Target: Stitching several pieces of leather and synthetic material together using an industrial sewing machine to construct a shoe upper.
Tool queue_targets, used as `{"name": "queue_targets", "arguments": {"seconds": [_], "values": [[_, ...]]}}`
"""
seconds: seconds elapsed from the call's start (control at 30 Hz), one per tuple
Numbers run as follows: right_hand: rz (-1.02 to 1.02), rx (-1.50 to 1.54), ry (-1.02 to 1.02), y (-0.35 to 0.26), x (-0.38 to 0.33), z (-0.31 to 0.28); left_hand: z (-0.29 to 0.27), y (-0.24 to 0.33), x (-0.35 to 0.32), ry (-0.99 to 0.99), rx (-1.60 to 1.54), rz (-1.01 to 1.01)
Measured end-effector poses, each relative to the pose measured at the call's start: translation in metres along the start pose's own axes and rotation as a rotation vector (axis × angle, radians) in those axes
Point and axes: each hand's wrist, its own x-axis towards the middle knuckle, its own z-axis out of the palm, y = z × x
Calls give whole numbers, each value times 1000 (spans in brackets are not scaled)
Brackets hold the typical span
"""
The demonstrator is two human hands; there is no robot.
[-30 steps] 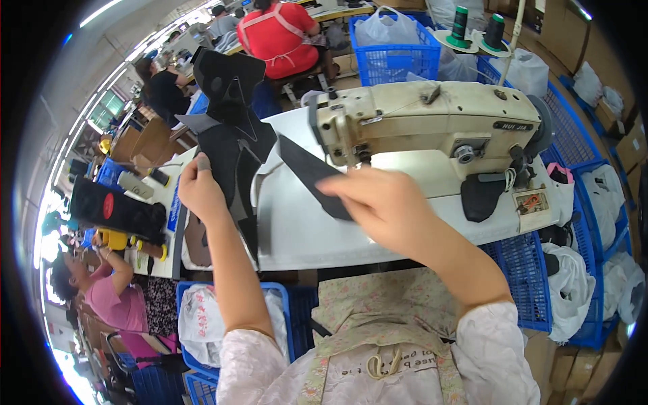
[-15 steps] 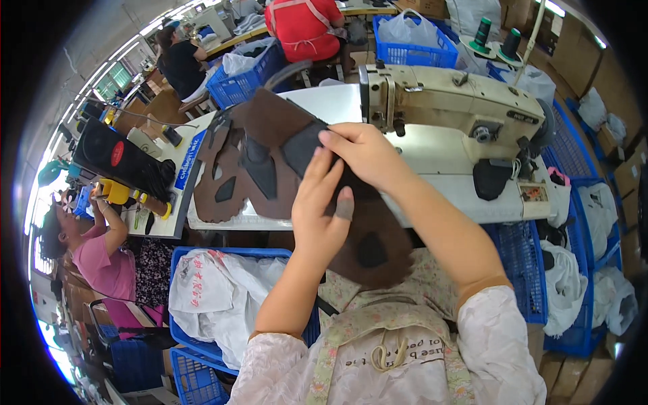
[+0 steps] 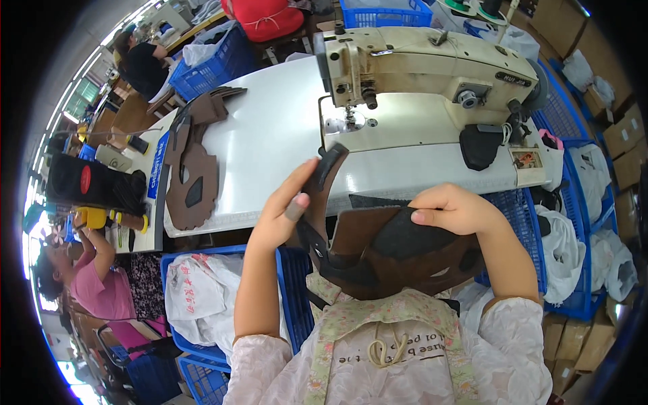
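My right hand [image 3: 453, 210] pinches the edge of a brown and black stitched piece [image 3: 405, 260], shaped like an opened shoe upper. It is bent and held up in front of my apron, off the table's near edge. My left hand [image 3: 278, 212], a grey band on its thumb, grips the left side of the same piece, with fingers stretched along a narrow dark strip that rises toward the needle. More brown pieces with black patches [image 3: 192, 165] lie in a loose pile at the table's left end. The sewing machine [image 3: 432, 74] stands beyond my hands; its needle area is lit.
A black pad [image 3: 480, 146] hangs on the machine's right front. Left of the table are a black speaker-like box [image 3: 88, 182] and thread cones [image 3: 131, 221]. Blue crates [image 3: 290, 283] with white bags flank me. Other people sit at the left and far side.
Both hands have drawn the piece off the pile and toward my body, spreading apart with it. The pile stays at the table's left end. My view has shifted slightly.
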Motion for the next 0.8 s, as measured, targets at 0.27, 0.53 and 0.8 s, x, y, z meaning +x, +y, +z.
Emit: {"name": "queue_targets", "arguments": {"seconds": [0.27, 0.53, 0.8], "values": [[251, -87, 95, 65, 20, -33, 28, -36, 58, 51, 596, -4], [295, -64, 124, 90, 33, -51, 48, -39, 75, 218, 642, -168], [305, -116, 172, 105, 36, -47, 49, -49, 76, 90, 723, 45]]}}
